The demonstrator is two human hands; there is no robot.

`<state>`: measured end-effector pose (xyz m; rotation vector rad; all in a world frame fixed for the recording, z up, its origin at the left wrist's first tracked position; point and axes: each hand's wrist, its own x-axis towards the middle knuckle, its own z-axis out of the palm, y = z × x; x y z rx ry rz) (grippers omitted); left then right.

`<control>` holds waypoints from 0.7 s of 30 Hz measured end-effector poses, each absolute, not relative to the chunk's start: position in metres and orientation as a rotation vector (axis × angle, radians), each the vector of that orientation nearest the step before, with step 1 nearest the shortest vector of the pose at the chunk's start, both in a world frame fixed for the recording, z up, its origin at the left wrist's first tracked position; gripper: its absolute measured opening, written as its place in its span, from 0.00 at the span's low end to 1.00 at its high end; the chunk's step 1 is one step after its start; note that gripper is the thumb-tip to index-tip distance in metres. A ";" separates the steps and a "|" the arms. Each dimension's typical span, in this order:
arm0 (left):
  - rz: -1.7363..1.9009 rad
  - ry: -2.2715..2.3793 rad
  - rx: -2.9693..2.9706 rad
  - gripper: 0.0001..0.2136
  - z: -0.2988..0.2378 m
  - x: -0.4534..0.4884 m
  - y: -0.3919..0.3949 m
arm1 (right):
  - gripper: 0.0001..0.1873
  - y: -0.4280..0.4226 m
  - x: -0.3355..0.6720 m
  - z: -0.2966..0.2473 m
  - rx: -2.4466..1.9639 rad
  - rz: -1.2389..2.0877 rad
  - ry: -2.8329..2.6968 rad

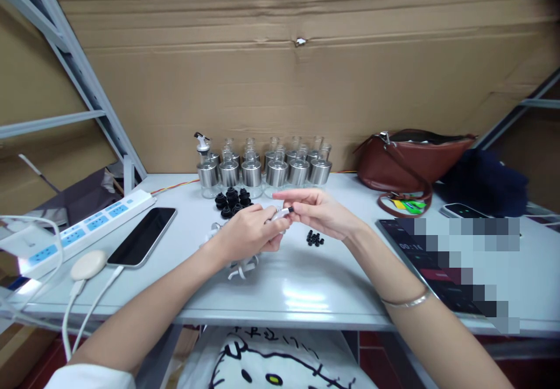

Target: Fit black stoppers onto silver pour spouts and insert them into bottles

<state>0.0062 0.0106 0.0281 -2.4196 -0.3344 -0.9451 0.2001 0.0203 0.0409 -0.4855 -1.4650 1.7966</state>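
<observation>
My left hand [250, 232] is closed around a small white and silver spout piece [281, 213] over the middle of the pale table [306, 284]. My right hand [315, 209] pinches a tiny black ring at the tip of that spout. More white spout pieces [240, 269] lie under my left hand. A few small black rings [314, 238] sit just right of my hands. A pile of black stoppers [231, 200] lies behind my left hand.
Several glass bottles with steel collars [264, 172] stand in rows at the back; one carries a pourer [202, 143]. A phone [142, 236], a power strip [83, 228] and cables lie left. A brown bag [406, 158] and a tablet [441, 260] sit right.
</observation>
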 end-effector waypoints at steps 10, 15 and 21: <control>-0.926 -0.310 -2.447 0.10 0.029 0.003 0.008 | 0.15 0.015 0.199 0.044 -0.325 2.065 -1.548; -0.842 -0.380 -2.439 0.12 0.028 0.000 0.009 | 0.14 0.013 0.197 0.044 -0.273 2.062 -1.554; -0.875 -0.385 -2.536 0.11 0.024 0.002 0.012 | 0.17 0.012 0.193 0.045 -0.377 1.949 -1.570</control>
